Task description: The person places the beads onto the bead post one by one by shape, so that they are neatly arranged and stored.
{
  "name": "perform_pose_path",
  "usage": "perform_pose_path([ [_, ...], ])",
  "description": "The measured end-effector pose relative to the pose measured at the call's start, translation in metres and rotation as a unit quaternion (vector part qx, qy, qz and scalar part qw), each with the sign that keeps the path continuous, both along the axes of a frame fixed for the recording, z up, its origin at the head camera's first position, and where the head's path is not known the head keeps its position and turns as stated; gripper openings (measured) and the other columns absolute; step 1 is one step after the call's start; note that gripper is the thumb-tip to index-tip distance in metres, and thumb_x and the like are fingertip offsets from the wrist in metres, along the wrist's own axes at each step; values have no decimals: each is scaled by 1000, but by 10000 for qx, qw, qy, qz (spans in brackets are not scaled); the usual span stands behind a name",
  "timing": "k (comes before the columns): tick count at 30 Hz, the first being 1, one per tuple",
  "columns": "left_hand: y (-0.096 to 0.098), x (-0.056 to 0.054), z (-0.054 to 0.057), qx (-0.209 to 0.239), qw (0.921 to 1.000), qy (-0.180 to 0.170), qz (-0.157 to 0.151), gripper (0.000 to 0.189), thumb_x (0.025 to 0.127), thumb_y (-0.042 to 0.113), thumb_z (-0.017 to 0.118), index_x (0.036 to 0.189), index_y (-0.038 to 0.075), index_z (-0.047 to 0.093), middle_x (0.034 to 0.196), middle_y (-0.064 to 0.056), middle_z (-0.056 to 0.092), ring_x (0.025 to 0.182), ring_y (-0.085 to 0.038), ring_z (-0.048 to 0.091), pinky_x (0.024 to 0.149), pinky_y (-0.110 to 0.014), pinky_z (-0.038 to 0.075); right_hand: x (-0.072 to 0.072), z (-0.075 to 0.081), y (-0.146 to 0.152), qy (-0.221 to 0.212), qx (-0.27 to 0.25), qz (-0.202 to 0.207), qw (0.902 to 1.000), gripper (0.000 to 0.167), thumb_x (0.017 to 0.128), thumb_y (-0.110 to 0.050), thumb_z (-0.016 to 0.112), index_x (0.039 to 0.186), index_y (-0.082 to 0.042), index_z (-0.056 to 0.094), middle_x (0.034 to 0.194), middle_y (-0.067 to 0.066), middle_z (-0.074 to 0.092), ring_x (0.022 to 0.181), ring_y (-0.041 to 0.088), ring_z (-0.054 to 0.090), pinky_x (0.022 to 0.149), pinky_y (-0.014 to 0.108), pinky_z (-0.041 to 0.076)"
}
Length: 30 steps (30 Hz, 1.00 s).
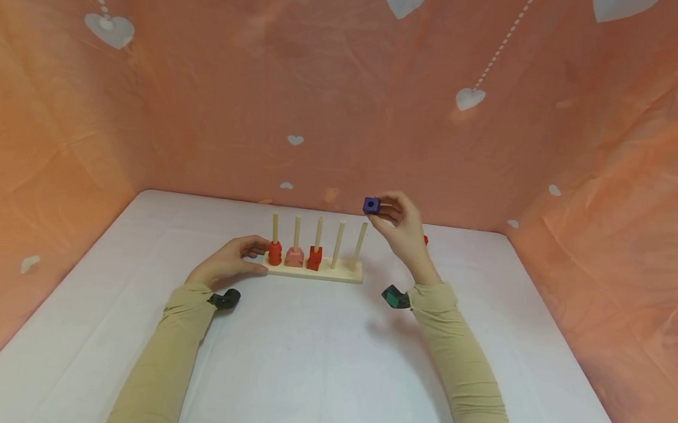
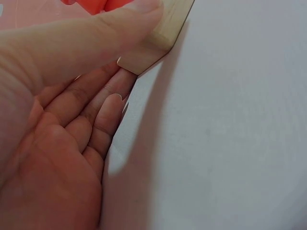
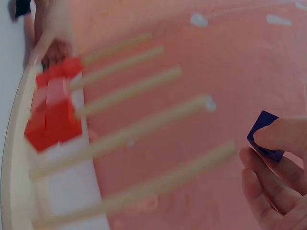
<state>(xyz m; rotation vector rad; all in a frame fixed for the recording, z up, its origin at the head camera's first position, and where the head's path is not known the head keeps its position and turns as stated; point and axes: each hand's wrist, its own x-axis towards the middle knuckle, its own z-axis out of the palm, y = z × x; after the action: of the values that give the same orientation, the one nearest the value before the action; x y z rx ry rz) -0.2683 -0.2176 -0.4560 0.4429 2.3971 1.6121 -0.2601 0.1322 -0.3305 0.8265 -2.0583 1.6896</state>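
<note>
A wooden peg board point(image 1: 344, 273) with upright pegs in a row stands on the table. My left hand point(image 1: 227, 261) grips its left end; in the left wrist view the thumb point(image 2: 86, 45) lies over the end of the base. Red blocks point(image 1: 275, 253) sit on the leftmost peg, pink blocks point(image 1: 294, 257) on the second and red square blocks point(image 1: 315, 258) on the middle one. The two right-hand pegs are bare. My right hand point(image 1: 403, 230) pinches a purple block point(image 1: 371, 205) with a hole, held up near the rightmost peg's top and apart from it.
A small red piece point(image 1: 425, 240) shows behind my right wrist, mostly hidden. The white-covered table point(image 1: 287, 361) meets an orange cloth backdrop point(image 1: 207, 117) with white hearts at the back and sides. Dark wrist cameras point(image 1: 396, 297) stick out from both sleeves.
</note>
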Motion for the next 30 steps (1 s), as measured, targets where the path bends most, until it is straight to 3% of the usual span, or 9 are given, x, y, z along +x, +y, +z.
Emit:
perform_pose_path([
  [12, 0, 1, 1, 58, 10000, -5, 16, 61, 77, 13, 81, 130, 5, 51, 129, -13, 52, 118, -31, 45, 102, -48, 35, 14, 7, -38, -236, 19, 543, 9982, 34, 81, 16, 65, 112, 12, 51, 107, 27, 59, 98, 40, 60, 89, 40, 50],
  [19, 0, 0, 0, 51, 10000, 35, 7, 61, 77, 13, 81, 130, 5, 52, 129, -12, 53, 117, -30, 46, 102, -47, 34, 17, 6, -51, -22, 310, 823, 9961, 35, 83, 13, 65, 116, 11, 53, 112, 24, 59, 101, 37, 60, 90, 41, 48],
  [23, 0, -1, 1, 34, 10000, 87, -8, 60, 77, 14, 81, 129, 6, 52, 129, -12, 53, 117, -31, 46, 102, -48, 35, 16, 4, -58, 94, 428, 851, 9954, 33, 83, 13, 65, 116, 10, 56, 111, 24, 60, 101, 34, 59, 93, 45, 46],
  [30, 0, -2, 0, 48, 10000, 22, -20, 61, 76, 14, 81, 129, 6, 52, 129, -13, 53, 117, -30, 46, 102, -48, 35, 15, -7, -66, -167, 508, 754, 9957, 33, 85, 10, 64, 116, 9, 55, 111, 22, 59, 101, 33, 59, 88, 48, 47],
])
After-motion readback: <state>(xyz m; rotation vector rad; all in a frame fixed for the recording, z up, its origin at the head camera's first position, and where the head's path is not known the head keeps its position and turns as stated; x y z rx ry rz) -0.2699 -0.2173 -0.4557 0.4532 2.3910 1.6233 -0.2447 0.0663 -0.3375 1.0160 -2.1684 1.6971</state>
